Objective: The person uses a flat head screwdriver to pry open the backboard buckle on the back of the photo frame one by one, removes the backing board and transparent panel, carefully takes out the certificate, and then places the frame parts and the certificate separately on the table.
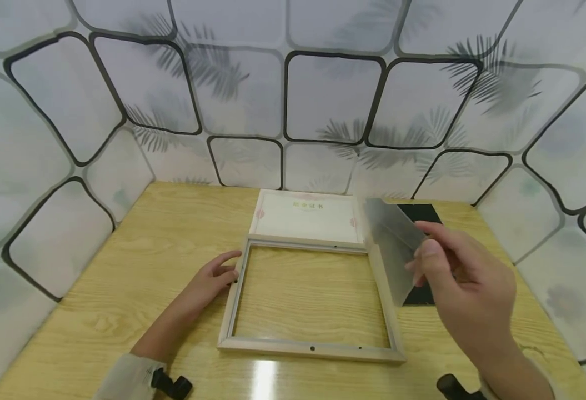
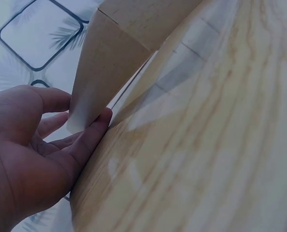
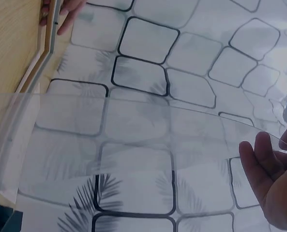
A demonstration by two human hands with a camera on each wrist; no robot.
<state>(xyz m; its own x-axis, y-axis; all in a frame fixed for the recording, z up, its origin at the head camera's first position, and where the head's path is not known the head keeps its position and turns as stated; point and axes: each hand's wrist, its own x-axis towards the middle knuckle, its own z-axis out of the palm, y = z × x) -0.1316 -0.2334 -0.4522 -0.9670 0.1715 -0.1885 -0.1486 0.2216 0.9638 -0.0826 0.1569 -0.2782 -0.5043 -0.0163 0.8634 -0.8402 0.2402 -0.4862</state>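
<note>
A pale wooden picture frame (image 1: 387,289) lies flat on the wooden table (image 1: 123,289), empty, the tabletop showing through it. My left hand (image 1: 218,275) rests with fingertips against the frame's left rail (image 2: 92,82). My right hand (image 1: 452,272) pinches a clear plastic sheet (image 1: 392,244) by its right edge and holds it tilted above the frame's right side. In the right wrist view the clear sheet (image 3: 133,150) fills the picture with my fingers (image 3: 266,169) at its edge. A cream certificate (image 1: 307,216) with a red border lies just behind the frame.
A black backing board (image 1: 420,214) lies on the table at the right, partly under the clear sheet. Patterned white walls (image 1: 293,94) close in the table on the left, back and right. A glare spot sits near the table's front edge.
</note>
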